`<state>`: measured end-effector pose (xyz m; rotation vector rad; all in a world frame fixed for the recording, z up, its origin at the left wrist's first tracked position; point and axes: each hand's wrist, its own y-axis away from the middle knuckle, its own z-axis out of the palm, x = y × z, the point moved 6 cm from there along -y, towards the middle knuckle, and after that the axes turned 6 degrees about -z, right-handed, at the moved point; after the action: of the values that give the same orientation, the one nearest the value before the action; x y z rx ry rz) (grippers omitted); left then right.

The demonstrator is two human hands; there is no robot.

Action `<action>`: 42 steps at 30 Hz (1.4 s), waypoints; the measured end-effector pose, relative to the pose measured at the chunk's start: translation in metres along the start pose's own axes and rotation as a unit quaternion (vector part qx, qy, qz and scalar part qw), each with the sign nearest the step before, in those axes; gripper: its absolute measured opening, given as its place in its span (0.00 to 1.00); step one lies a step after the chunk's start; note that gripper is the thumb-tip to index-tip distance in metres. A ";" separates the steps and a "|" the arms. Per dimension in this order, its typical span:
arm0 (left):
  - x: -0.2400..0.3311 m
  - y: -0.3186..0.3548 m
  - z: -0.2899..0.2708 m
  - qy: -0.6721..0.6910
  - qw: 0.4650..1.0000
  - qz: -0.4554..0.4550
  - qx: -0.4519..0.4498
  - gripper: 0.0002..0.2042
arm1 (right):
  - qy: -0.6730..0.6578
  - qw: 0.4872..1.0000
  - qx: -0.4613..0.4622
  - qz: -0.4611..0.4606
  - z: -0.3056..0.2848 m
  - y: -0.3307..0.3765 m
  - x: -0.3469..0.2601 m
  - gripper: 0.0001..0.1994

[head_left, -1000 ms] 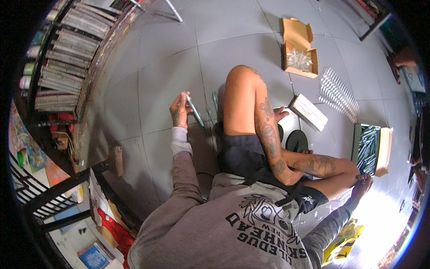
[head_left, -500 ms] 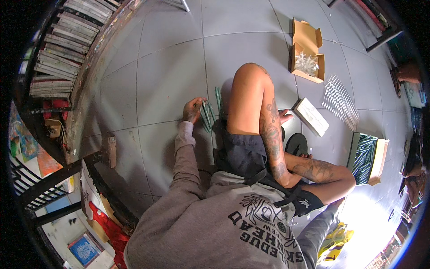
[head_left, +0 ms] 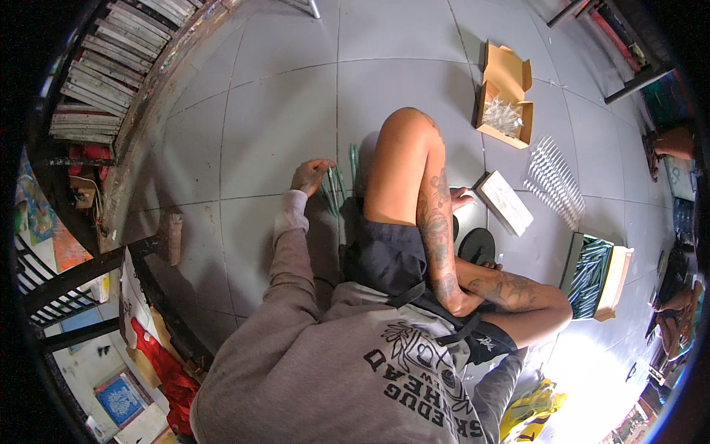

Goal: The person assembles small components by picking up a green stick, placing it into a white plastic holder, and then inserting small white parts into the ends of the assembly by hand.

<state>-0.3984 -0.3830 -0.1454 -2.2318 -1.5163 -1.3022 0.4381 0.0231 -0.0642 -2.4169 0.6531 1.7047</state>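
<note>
I sit on a grey tiled floor (head_left: 274, 111) with one bare knee (head_left: 403, 129) raised and the other tattooed leg (head_left: 518, 290) folded to the right. My left hand (head_left: 310, 176), in a grey sleeve, reaches forward to the left of the knee. Its fingers close on the upper ends of a small bunch of thin green sticks (head_left: 333, 194) lying on the floor. My right hand is not seen; its grey sleeve (head_left: 506, 374) runs to the lower right behind the folded leg into glare.
An open cardboard box (head_left: 505, 96) with clear pieces, a flat white box (head_left: 503, 201), a row of thin sticks (head_left: 553, 181), a tray of green sticks (head_left: 592, 274) and a black disc (head_left: 477, 244) lie on the right. Shelves (head_left: 111, 66) stand left. Another person's limb (head_left: 669, 140) shows far right.
My left hand held one green stick up off the floor a second ago; it has since come down onto the bunch beside my knee. The view has tilted slightly.
</note>
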 end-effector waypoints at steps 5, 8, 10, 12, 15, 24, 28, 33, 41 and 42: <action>0.002 0.000 -0.005 -0.038 0.995 -0.075 -0.048 0.27 | 0.027 0.999 -0.007 -0.019 0.004 0.000 -0.005 0.14; 0.011 0.001 -0.012 -0.090 0.993 -0.076 -0.014 0.27 | 0.041 0.999 -0.007 -0.030 0.006 0.003 -0.008 0.14; 0.009 0.006 -0.017 -0.105 0.989 -0.104 0.017 0.23 | 0.050 0.998 -0.011 -0.040 0.010 0.006 -0.008 0.14; 0.019 0.005 -0.011 -0.104 0.987 -0.122 0.034 0.20 | 0.055 0.997 0.002 -0.051 0.004 0.012 -0.014 0.14; 0.020 0.010 -0.017 -0.098 0.983 -0.145 0.054 0.16 | 0.069 0.996 0.010 -0.061 0.009 0.022 -0.012 0.14; 0.043 -0.003 -0.022 0.071 0.992 -0.082 0.062 0.21 | 0.243 0.933 0.117 -0.239 -0.014 0.042 -0.033 0.14; 0.080 0.017 -0.040 0.101 0.978 0.018 0.184 0.24 | 0.236 0.951 0.148 -0.134 -0.071 0.058 -0.020 0.15; 0.187 0.018 -0.023 0.156 0.960 0.163 0.168 0.19 | -0.065 0.974 0.170 -0.132 -0.140 0.158 -0.003 0.06; 0.366 0.086 0.184 0.218 0.912 0.298 -0.181 0.15 | 0.238 0.967 0.086 -0.043 -0.113 0.258 0.076 0.12; 0.363 0.102 0.226 0.213 0.905 0.264 -0.259 0.14 | 0.350 0.928 0.090 -0.092 -0.117 0.264 0.090 0.12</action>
<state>-0.1450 -0.0592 0.0101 -2.1686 -0.3947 -1.9615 0.4577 -0.2791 -0.0640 -2.8105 0.5823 0.6434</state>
